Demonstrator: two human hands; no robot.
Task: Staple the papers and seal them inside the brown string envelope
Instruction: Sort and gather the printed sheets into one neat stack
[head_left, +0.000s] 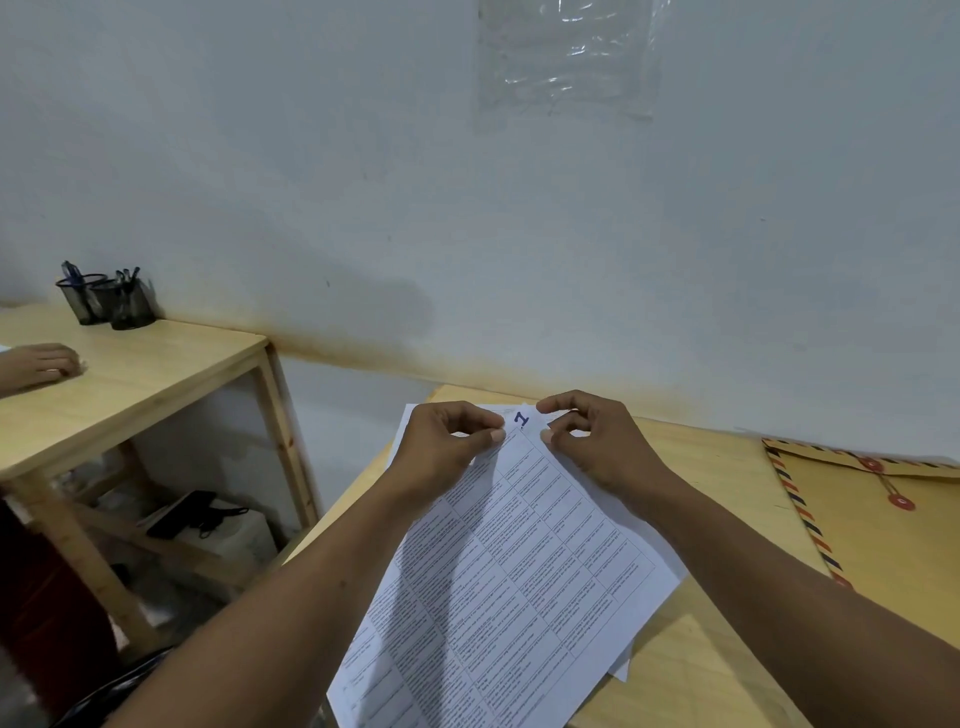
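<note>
A stack of white printed papers (519, 571) with a table of text lies tilted on the wooden table (727, 467); a blue handwritten mark sits near its top edge. My left hand (452, 441) pinches the top edge of the papers between thumb and fingers. My right hand (592, 436) pinches the same edge just to the right of the mark. The brown string envelope (883, 530), with a striped border and red string buttons, lies flat at the right of the table. No stapler is visible.
A second wooden table (130, 374) stands at the left with two black mesh pen holders (109, 301) and another person's hand (41, 364) resting on it. Shelves with clutter sit below it. A white wall runs behind both tables.
</note>
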